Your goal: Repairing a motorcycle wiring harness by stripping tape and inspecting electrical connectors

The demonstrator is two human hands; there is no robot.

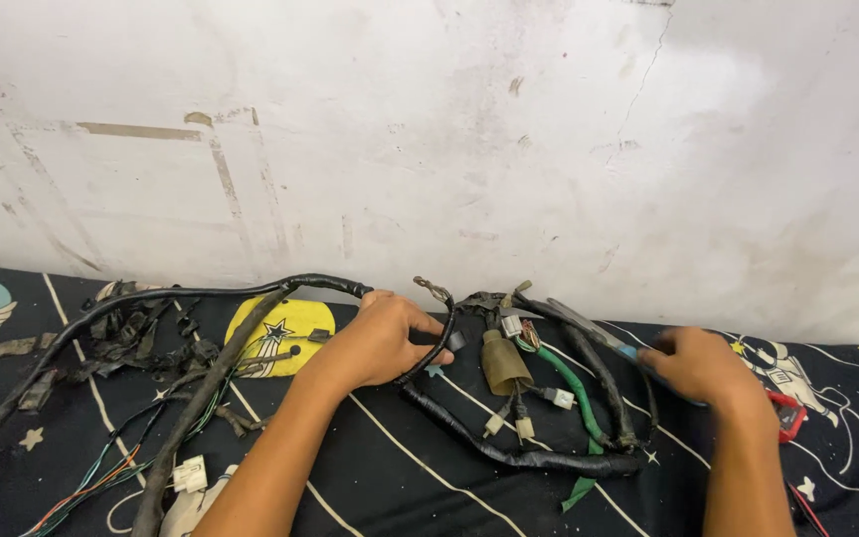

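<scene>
Left hand (378,343) has its fingers clamped on the black taped wiring harness (509,452), gripping the trunk where it loops near the wall (449,129). Right hand (700,366) has fingers closed on a slim blue-handled tool (599,333), tip pointed into the branch cluster by the olive rubber boot (505,363).

Harness lies on a black patterned cloth (400,467), one trunk running off to the left.

Risks, as I read it:
- tool tip slips and nicks the green wire (574,388) or the left fingers, since they're close
- pulling the loop strains the small white connectors (561,398)
- torn tape scraps (141,338) snag loose coloured wires (101,472)

No packages or signs. Cloth has a yellow star patch (285,328); a small red object (787,413) sits just beside the right wrist.
</scene>
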